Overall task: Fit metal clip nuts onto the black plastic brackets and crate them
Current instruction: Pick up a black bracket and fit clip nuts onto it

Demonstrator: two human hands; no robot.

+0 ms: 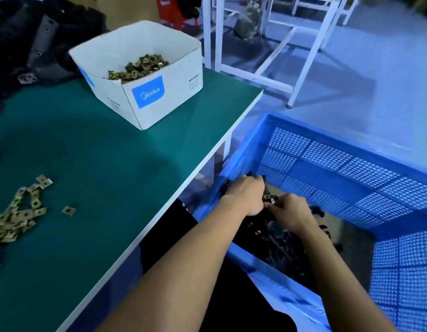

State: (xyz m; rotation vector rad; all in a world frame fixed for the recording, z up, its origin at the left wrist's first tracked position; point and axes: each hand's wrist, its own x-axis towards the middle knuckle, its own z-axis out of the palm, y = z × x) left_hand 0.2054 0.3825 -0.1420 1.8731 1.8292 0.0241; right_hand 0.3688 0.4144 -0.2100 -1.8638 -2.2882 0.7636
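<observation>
Clip nuts (pixel 18 214) appeared brassy, shiny metal on the matt green table mat (pixel 107 164); box (pixel 145 92) smooth white card; crate (pixel 351 173) glossy blue perforated plastic; brackets (pixel 279 238) dull black plastic.

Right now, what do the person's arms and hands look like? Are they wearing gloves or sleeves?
No gloves and no sleeves show. The left hand and the right hand are both bare, and both forearms are uncovered all the way to the bottom of the picture. I see no watch, ring, bracelet or markings on them. Near the bottom there is dark clothing, but it does not cover the arms.
</observation>
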